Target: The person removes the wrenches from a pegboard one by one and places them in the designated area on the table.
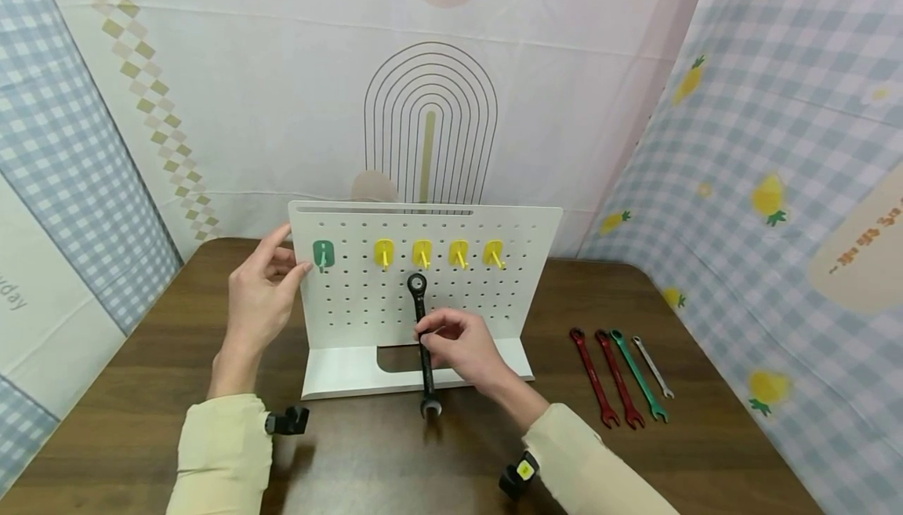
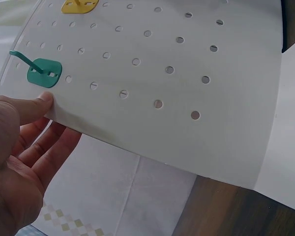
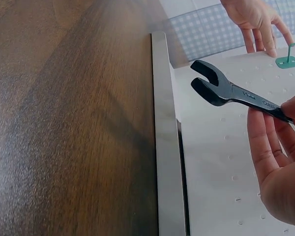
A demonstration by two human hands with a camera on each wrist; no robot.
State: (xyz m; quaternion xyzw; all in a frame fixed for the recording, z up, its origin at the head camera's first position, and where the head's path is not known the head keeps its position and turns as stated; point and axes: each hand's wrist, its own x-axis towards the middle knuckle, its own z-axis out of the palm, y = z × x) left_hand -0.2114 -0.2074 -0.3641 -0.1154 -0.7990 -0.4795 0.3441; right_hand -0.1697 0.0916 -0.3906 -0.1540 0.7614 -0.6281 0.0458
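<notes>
A black combination wrench (image 1: 426, 358) is pinched between the thumb and fingers of my right hand (image 1: 462, 342), held upright before the pegboard. Its ring end points up below the yellow hooks (image 1: 422, 253); the open-jaw end, clear in the right wrist view (image 3: 214, 83), points down. My left hand (image 1: 264, 288) grips the left edge of the white pegboard (image 1: 353, 288), thumb on the front face and other fingers behind, as the left wrist view shows. Just beside that thumb sits a green hook (image 2: 44, 73). Several yellow hooks line the same row, with nothing hanging on them.
To the right on the brown wooden table (image 1: 353, 460) lie two red wrenches (image 1: 595, 378), a green wrench (image 1: 638, 374) and a smaller silver wrench (image 1: 653, 366), side by side. The board's base (image 1: 339, 374) has a cutout. Patterned cloths (image 1: 282, 107) hang behind and at the sides.
</notes>
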